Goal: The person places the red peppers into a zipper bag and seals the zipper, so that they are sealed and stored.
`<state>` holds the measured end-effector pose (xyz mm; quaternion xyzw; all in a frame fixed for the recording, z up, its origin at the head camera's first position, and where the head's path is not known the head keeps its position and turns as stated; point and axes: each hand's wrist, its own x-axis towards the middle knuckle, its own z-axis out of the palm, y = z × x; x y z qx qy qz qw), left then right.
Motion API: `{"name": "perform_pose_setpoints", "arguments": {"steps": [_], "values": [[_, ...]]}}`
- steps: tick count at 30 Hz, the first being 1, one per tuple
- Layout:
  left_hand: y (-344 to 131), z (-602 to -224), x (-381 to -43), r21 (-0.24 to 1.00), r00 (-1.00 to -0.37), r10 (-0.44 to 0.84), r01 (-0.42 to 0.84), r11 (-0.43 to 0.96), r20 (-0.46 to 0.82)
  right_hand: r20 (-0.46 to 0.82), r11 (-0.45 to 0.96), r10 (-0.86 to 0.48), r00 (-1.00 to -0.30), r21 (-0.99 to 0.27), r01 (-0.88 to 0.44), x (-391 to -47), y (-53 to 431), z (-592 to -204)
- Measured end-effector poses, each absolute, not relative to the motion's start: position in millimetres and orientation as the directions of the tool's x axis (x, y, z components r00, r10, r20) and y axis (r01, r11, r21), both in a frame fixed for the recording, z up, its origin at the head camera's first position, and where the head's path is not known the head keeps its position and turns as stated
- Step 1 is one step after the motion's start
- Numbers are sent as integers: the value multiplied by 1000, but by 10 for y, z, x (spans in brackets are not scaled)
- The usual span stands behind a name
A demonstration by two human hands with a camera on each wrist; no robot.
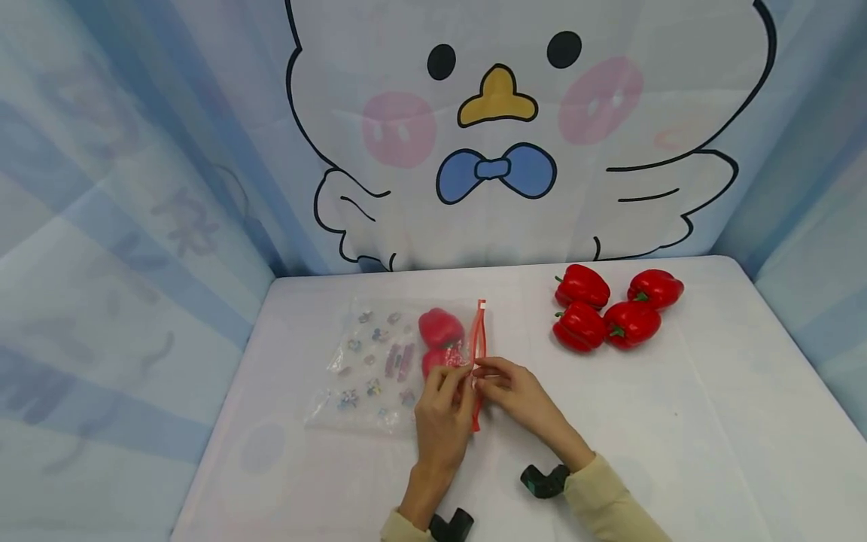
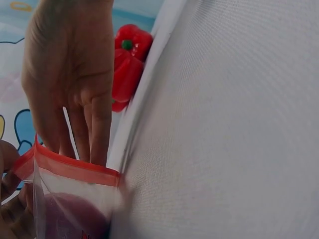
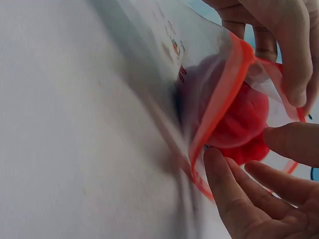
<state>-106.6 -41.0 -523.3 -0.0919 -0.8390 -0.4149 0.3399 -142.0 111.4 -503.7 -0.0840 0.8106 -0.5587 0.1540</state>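
A clear zip bag (image 1: 366,361) with small printed pictures and a red zip rim (image 1: 479,331) lies on the table. Red bell peppers (image 1: 441,328) show inside it, close to its mouth. My left hand (image 1: 443,425) pinches the rim, its thumb and fingers on either side of the plastic in the right wrist view. Opposite it, my right hand (image 1: 527,399) has its fingers nearly straight at the parted mouth. In the left wrist view those right fingers (image 2: 101,124) reach down behind the red rim. The lower pepper is partly hidden by my left hand.
Several red bell peppers (image 1: 630,324) with green stems sit together at the back right of the white table (image 1: 711,421). A curtain with a cartoon bird (image 1: 497,226) hangs behind the table's far edge. Black wrist mounts (image 1: 544,482) sit at both sleeves.
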Motion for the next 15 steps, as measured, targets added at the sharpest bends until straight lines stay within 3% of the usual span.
{"name": "perform_pose_setpoints", "arguments": {"steps": [8,15], "values": [[-407,-5212,-1041,668,-803,-136,373,644,580,-58,459,-167,-984,-888,-25,-1348,1247,-4887],[-393,-5190,-1030,679,-809,-147,361,639,569,170,611,8,-985,-781,-129,-1349,1373,-4842]]}}
